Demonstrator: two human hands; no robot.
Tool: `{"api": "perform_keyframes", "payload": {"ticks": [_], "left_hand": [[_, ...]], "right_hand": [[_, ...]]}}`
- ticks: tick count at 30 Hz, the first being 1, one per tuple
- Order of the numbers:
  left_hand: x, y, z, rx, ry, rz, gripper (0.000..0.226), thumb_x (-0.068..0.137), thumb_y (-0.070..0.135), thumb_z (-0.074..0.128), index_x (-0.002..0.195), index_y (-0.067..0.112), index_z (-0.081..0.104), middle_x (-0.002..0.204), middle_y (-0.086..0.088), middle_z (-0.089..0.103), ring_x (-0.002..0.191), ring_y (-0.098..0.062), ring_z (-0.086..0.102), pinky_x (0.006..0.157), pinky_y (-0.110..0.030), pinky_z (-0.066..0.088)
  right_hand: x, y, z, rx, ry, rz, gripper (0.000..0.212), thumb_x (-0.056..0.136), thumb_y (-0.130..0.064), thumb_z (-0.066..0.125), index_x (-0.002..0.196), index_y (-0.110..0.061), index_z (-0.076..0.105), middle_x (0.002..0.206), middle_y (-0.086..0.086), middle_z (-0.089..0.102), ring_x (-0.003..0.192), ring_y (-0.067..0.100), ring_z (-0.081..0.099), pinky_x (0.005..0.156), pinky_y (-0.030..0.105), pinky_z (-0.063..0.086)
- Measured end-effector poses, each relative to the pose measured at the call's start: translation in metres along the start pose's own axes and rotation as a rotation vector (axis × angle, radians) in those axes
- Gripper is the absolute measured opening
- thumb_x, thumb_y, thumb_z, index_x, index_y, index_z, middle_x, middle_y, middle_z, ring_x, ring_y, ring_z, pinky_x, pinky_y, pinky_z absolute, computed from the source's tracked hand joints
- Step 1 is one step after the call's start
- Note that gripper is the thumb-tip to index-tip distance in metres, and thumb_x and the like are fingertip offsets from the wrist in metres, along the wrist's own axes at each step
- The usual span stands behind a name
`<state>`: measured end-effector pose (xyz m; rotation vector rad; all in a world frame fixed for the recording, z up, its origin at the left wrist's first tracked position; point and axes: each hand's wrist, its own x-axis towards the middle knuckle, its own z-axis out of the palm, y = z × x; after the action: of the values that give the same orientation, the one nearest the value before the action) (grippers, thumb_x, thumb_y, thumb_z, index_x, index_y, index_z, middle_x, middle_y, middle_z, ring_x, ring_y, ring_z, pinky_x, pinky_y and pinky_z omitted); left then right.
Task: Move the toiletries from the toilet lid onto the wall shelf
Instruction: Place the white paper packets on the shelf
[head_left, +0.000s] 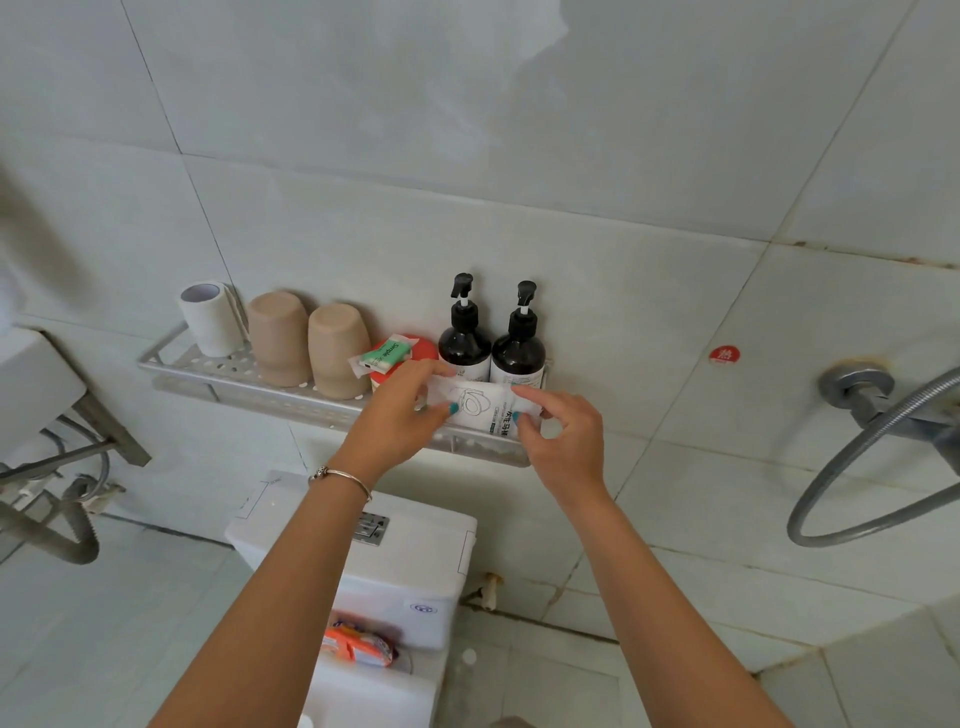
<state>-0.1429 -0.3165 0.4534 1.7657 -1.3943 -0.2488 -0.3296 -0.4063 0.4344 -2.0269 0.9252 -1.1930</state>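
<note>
Both the left hand (400, 410) and the right hand (563, 434) pinch a white packet (478, 408), printed with a toilet-seat drawing, at the wall shelf (208, 371) front, before two dark pump bottles (491, 343). A green sachet (384, 354) reads "Simple". An orange packet (358, 646) lies on the toilet lid (363, 696) below the shelf, against pale wall tiles (519, 130).

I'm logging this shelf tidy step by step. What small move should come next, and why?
Probably lower the white packet onto the shelf in front of the pump bottles and let go: left hand and right hand pinch it just over the front rail.
</note>
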Motion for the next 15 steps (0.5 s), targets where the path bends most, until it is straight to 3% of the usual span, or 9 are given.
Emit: {"api": "perform_keyframes", "payload": {"ticks": [3,7,11,15], "left_hand": [[0.003,0.004,0.002,-0.013,-0.016,0.073,0.035,0.084,0.022,0.071,0.117,0.026,0.06,0.116,0.009,0.058,0.106,-0.003,0.051,0.088,-0.018,0.042],[-0.001,0.0,0.014,-0.006,0.038,0.045,0.027,0.084,0.024,0.071,0.11,0.028,0.067,0.11,0.006,0.062,0.101,-0.006,0.055,0.086,-0.025,0.047],[-0.004,0.001,0.022,0.064,0.088,0.007,0.027,0.085,0.029,0.07,0.111,0.032,0.066,0.112,0.011,0.06,0.105,-0.009,0.056,0.081,-0.027,0.047],[-0.01,0.0,0.027,0.118,0.148,0.033,0.033,0.087,0.03,0.066,0.12,0.03,0.063,0.118,0.006,0.057,0.108,-0.013,0.056,0.085,-0.033,0.048]], "right_hand": [[0.003,0.0,0.0,0.087,0.001,0.039,0.03,0.076,-0.023,0.074,0.102,-0.037,0.074,0.084,-0.021,0.061,0.084,0.006,0.057,0.085,0.044,0.05],[-0.001,0.002,0.001,0.128,0.017,0.081,0.031,0.079,-0.005,0.074,0.095,-0.031,0.075,0.074,-0.017,0.063,0.072,0.007,0.056,0.073,0.035,0.052],[-0.007,0.003,0.005,0.12,0.038,0.17,0.03,0.083,-0.004,0.068,0.096,-0.029,0.076,0.073,-0.014,0.062,0.073,0.009,0.057,0.071,0.026,0.047],[-0.02,0.001,0.01,0.065,0.062,0.192,0.035,0.09,-0.012,0.061,0.111,-0.039,0.069,0.082,-0.014,0.059,0.082,0.014,0.057,0.077,0.032,0.051]]}}
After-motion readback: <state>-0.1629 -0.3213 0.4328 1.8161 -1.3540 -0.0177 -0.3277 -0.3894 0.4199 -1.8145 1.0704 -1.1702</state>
